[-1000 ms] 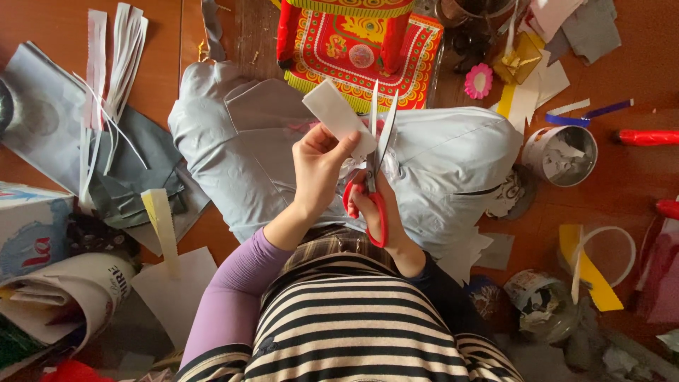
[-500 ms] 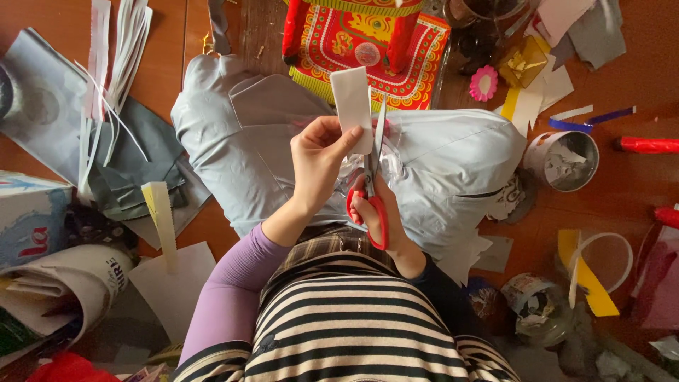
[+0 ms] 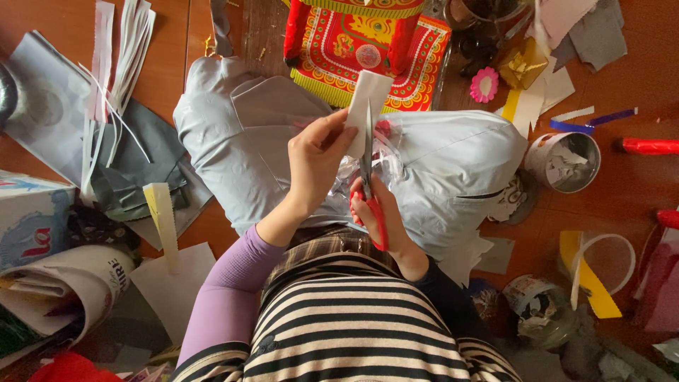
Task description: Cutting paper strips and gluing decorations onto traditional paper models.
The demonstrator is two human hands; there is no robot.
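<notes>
white paper strip (image 3: 368, 99) stands with its long axis toward twelve o'clock, pinched at its lower edge by the left hand (image 3: 316, 159), while the right hand (image 3: 375, 212) grips red-handled scissors (image 3: 368, 177) whose blades run up along the strip's right side.

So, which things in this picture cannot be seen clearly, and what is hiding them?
- Head view: the fingers of the right hand are mostly hidden by the red scissors handles.
- The lower part of the white paper piece is covered by the left hand.
- The contents of the metal tin are too small to tell.
- The red and gold box is cut off by the top edge.
</notes>
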